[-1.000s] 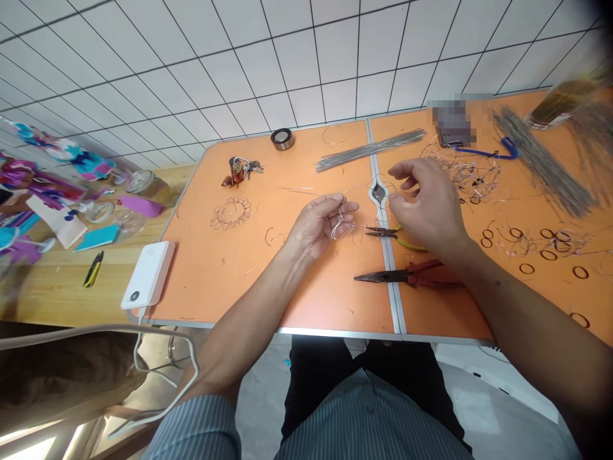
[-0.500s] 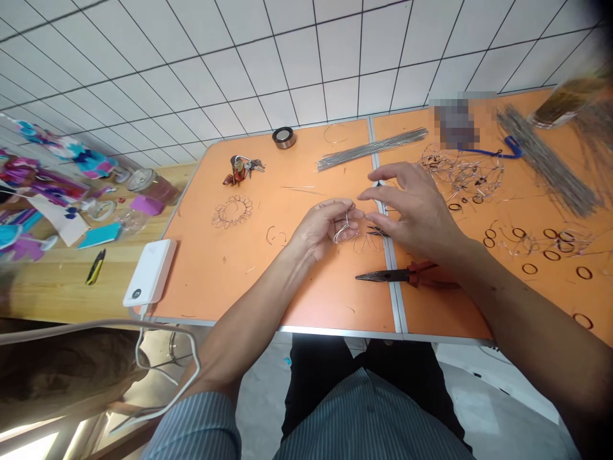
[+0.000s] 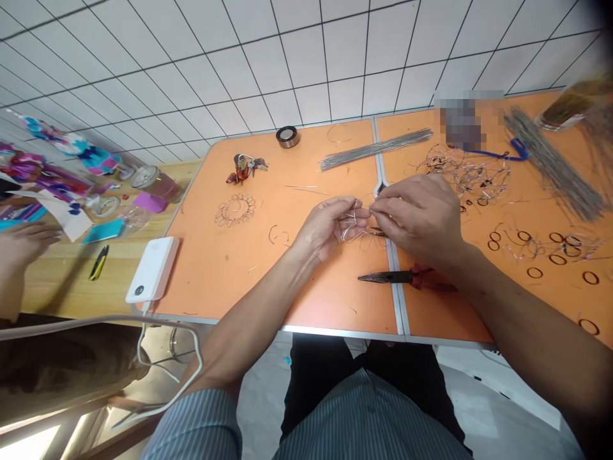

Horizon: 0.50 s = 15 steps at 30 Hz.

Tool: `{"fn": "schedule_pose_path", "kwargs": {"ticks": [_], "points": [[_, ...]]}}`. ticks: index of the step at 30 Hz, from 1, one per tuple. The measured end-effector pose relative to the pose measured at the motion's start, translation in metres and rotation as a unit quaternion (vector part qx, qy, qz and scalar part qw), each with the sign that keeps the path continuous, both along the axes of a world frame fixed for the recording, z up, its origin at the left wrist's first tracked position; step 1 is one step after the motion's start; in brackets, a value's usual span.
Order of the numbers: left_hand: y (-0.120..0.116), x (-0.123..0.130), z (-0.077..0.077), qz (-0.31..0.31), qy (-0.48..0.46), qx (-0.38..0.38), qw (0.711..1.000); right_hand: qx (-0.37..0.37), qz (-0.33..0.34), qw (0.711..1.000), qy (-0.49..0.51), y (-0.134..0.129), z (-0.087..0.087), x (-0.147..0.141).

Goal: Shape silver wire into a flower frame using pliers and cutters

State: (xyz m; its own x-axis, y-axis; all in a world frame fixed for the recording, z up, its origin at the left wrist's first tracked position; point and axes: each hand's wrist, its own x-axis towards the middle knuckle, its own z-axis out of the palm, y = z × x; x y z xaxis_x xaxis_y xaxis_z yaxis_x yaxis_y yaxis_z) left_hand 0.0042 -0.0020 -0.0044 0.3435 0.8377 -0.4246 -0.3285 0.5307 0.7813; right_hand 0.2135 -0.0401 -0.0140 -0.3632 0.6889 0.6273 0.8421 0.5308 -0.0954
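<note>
My left hand holds a bent silver wire piece between thumb and fingers, over the orange table. Close on its right, my right hand has thumb and fingers pinched together at the wire's side; what they grip is too small to make out. Below the hands lie red-handled pliers, pointing left, their handles partly under my right forearm. Dark tips of another tool show between the hands. A looped copper-coloured wire ring lies flat to the left.
Keys, a tape roll and a bundle of straight wires lie farther back. Tangled wire and several dark rings are at right. A white power bank sits at the left edge. Another person's hand is far left.
My right hand has closed its spread fingers into a pinch and come nearer my left hand. Another person's hand has appeared at the far left. The view has shifted slightly.
</note>
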Motion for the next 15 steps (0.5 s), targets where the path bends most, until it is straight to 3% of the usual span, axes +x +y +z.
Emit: {"fn": "schedule_pose_path", "kwargs": {"ticks": [4, 11, 15], "points": [[-0.0017, 0.0003, 0.0017, 0.005, 0.006, 0.01, 1.0, 0.011, -0.026, 1.0, -0.006, 0.0, -0.003, 0.0006], [-0.0005, -0.0018, -0.0012, 0.003, 0.011, 0.033, 0.999, 0.008, 0.004, 0.999, 0.054, 0.0005, -0.0017, -0.0016], [0.0013, -0.0041, -0.0054, -0.004, 0.035, 0.06, 0.998, 0.045, 0.015, 0.995, 0.087, 0.0069, -0.0038, -0.0042]]}}
